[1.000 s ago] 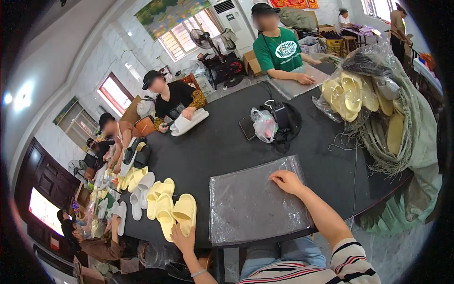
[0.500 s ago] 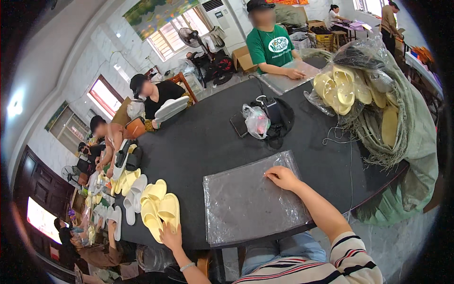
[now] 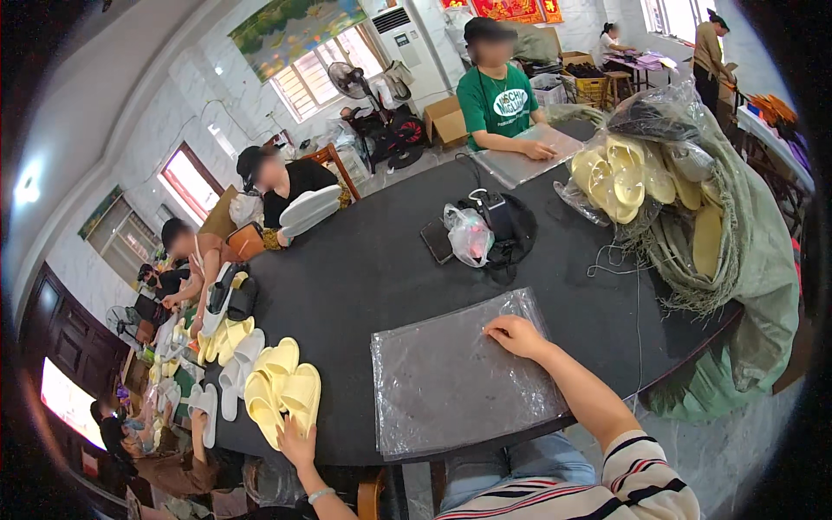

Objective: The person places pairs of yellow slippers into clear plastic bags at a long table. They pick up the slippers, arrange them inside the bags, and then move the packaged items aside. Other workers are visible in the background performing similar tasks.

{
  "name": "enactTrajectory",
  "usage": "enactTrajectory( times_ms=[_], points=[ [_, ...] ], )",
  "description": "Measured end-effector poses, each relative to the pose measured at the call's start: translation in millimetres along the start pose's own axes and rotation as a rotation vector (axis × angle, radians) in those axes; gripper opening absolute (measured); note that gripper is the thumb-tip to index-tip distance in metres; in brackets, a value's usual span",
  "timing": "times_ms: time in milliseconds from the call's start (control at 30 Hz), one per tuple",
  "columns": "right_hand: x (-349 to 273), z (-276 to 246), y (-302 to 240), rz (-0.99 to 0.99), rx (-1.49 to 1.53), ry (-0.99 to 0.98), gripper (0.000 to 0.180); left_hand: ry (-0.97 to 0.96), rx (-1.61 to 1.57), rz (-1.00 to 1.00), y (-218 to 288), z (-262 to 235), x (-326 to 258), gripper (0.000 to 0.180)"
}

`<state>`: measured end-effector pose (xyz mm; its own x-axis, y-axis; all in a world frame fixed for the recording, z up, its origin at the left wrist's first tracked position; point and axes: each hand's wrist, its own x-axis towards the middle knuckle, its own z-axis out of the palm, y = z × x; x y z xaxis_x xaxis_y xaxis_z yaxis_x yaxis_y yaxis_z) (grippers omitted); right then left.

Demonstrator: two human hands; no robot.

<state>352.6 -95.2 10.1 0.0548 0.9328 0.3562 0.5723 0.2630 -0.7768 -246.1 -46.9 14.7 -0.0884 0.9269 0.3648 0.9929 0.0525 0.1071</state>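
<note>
Plastic bags, thin and slippery, lie stacked flat at the table's near edge; right hand presses open on their far corner, gripping nothing; left hand touches yellow slippers, fingers spread

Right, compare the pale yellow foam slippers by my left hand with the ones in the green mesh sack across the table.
The pale yellow foam slippers near the left hand lie flat in a neat stack on the black table, out in the open. The yellow slippers in the green mesh sack are heaped loosely at mixed angles, partly wrapped by the netting. The left hand touches the near stack; no hand touches the sack's. Both look alike in colour and style.
</note>
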Motion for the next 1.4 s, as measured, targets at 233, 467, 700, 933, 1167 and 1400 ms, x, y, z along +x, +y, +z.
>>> enactTrajectory(
  times_ms=[233,467,700,933,1167,1400],
  points=[
    [0.2,4.4,4.4,-0.043,-0.017,-0.003,0.018,0.098,-0.103,0.126,-42.2,15.3,-4.0,0.074],
    [-0.5,4.6,9.1,-0.078,-0.049,0.017,0.017,0.114,0.138,0.123,-40.6,0.4,1.5,0.065],
    [-0.1,6.1,3.7,-0.069,-0.034,0.014,0.016,0.275,0.080,-0.300,-58.6,2.6,-25.6,0.060],
    [0.5,2.5,3.8,-0.075,-0.029,0.014,0.015,0.363,-0.254,0.186,59.7,-25.5,-13.4,0.055],
    [1.3,2.3,0.5,-0.086,-0.073,-0.003,0.016,-0.013,-0.433,0.666,249.5,-60.8,20.6,0.055],
    [-0.2,2.1,4.5,-0.087,-0.074,0.011,0.016,-0.158,-0.302,0.745,364.0,20.9,14.1,0.057]
  ],
)
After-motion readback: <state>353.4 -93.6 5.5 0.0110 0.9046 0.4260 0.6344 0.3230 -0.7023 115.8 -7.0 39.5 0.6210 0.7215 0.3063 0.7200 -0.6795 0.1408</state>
